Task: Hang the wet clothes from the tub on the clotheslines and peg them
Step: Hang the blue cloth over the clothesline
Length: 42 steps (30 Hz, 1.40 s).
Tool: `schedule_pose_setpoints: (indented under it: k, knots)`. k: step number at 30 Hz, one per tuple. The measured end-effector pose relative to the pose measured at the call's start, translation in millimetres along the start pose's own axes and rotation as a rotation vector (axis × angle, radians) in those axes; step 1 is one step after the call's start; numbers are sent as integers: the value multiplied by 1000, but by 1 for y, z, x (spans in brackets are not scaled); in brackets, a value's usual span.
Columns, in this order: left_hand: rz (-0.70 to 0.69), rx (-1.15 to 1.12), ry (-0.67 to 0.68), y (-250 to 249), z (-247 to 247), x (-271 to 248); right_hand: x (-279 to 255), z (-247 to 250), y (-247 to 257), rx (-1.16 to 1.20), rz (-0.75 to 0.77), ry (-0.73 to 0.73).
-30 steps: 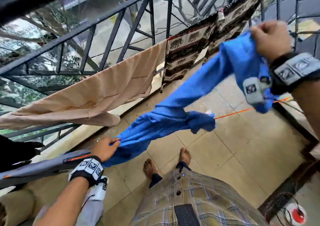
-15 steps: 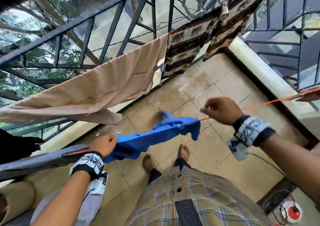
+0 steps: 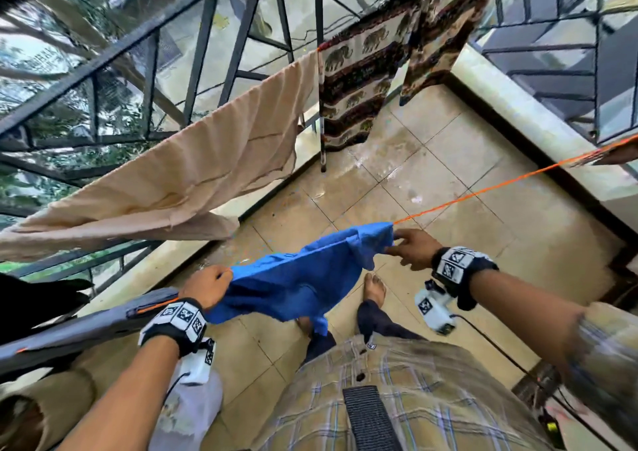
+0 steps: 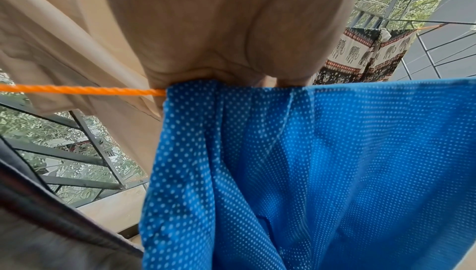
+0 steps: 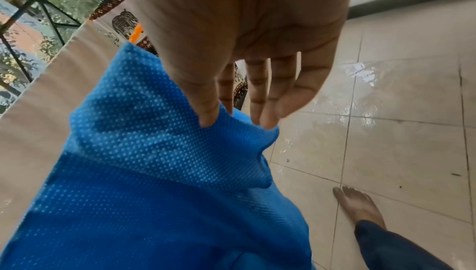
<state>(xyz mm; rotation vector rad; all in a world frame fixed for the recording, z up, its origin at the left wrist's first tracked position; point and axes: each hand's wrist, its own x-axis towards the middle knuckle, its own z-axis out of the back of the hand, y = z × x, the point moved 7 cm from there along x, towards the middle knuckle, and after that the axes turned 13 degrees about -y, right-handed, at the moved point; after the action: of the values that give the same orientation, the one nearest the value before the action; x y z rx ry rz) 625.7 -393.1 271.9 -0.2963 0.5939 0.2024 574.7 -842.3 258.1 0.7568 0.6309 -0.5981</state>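
A blue dotted cloth [image 3: 303,278] hangs folded over the orange clothesline [image 3: 483,191] in front of me. My left hand [image 3: 207,286] grips its left end, bunched at the line [image 4: 77,89], with the cloth [image 4: 309,162] hanging below the fist. My right hand [image 3: 412,248] pinches the cloth's right end between thumb and fingertips; in the right wrist view the thumb and forefinger [image 5: 219,115] nip the edge of the cloth [image 5: 154,152] while the other fingers stay fairly straight. No pegs or tub show near my hands.
A beige cloth [image 3: 207,167] and an elephant-print cloth [image 3: 362,81] hang on a farther line by the metal railing [image 3: 207,53]. A grey garment [image 3: 86,326] hangs left of my left hand. The tiled floor [image 3: 431,160] is wet. A low wall [image 3: 518,112] runs along the right.
My right hand came down from high on the right, laid the blue cloth over the orange line, and now pinches its right end. The left hand kept its hold.
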Motion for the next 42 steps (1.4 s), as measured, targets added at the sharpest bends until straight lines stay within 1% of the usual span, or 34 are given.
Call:
schedule_pose_setpoints:
  k: [3, 5, 7, 8, 11, 13, 15, 18, 20, 21, 24, 27, 30, 33, 35, 37, 39, 41, 42]
  knots:
    - [-7, -7, 8, -2, 0, -3, -1, 4, 3, -95, 58, -56]
    - [-8, -16, -1, -5, 2, -6, -14, 22, 8, -27, 86, -121]
    - [-23, -20, -14, -7, 4, -7, -38, 51, 13, 103, 119, -208]
    - [-26, -24, -17, -8, 4, -7, -49, 68, 15, 125, 142, -238]
    - [-34, -28, -23, -6, 2, -4, -70, 126, 27, 85, 242, -253]
    - [-46, -25, -40, -6, 2, -3, -75, 168, 50, 32, 328, -295]
    - [-60, -36, -55, -6, 2, -5, -70, 211, 78, -10, 387, -408]
    - [-70, -48, -89, -4, 3, -5, -44, 267, 126, -186, 430, -618]
    - [-89, -42, -119, -4, 3, -5, -22, 288, 153, -215, 442, -734]
    - [-98, -45, -124, -5, 3, -5, -10, 292, 160, -203, 447, -759]
    - [-113, -57, -122, -5, 2, -5, 13, 279, 169, -190, 421, -735]
    - [-92, -61, -115, -4, 2, -4, 12, 247, 149, -229, 392, -664]
    - [-109, -38, -114, -11, 4, -6, -3, 213, 103, -296, 359, -651]
    - [-113, -28, -130, -14, 4, -7, -28, 180, 45, -268, 302, -681]
    - [-93, -45, -144, -13, 4, -9, -39, 155, 3, -230, 210, -657]
    - [-80, -45, -140, -13, 4, -11, -41, 132, -40, -111, 76, -615]
    - [-74, -52, -127, -13, 6, -13, -37, 116, -71, 121, -35, -590]
    - [-87, -70, -131, -14, 9, -15, -31, 103, -77, 380, -117, -535]
    - [-91, -81, -140, -13, 9, -15, -28, 98, -73, 469, -148, -496]
